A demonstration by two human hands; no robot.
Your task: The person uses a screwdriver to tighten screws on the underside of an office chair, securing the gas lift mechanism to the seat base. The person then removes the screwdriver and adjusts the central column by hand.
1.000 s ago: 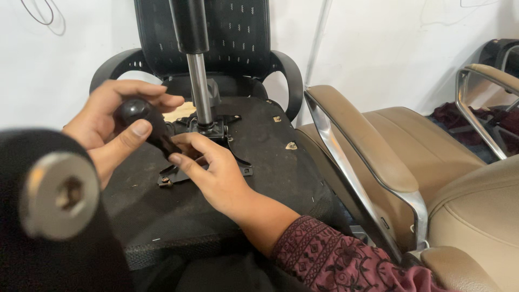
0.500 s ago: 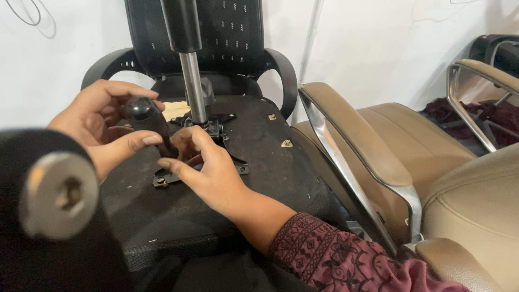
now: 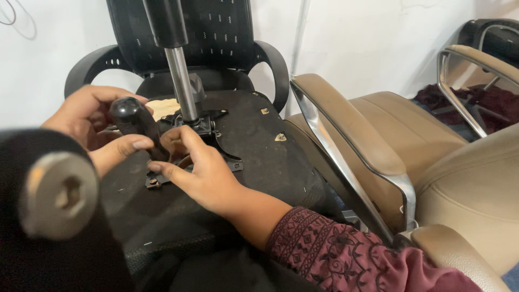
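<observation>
White wall stood behind an overturned black office chair seat, its dusty fabric underside facing up and carrying the work. From the black metal mechanism plate bolted at its middle rose a shiny steel gas-lift column, capped higher up by a black sleeve. The left hand was wrapped around the rounded, glossy black plastic handle of a tool, thumb pressed along its side and fingers curled behind it, so that grip was clamped on the handle; the tool's shaft ran down toward the plate and was hidden by the fingers. The right hand, in a maroon patterned sleeve, rested on the seat just beside the plate, its fingers spread and loosely curved about the tool's lower end, touching the metal bracket edge; whether they actually pinched anything could not be told. A blurred black chair leg with a silver hexagonal socket filled the near left corner. Beige padded chairs with chrome armrests stood close on the right.
</observation>
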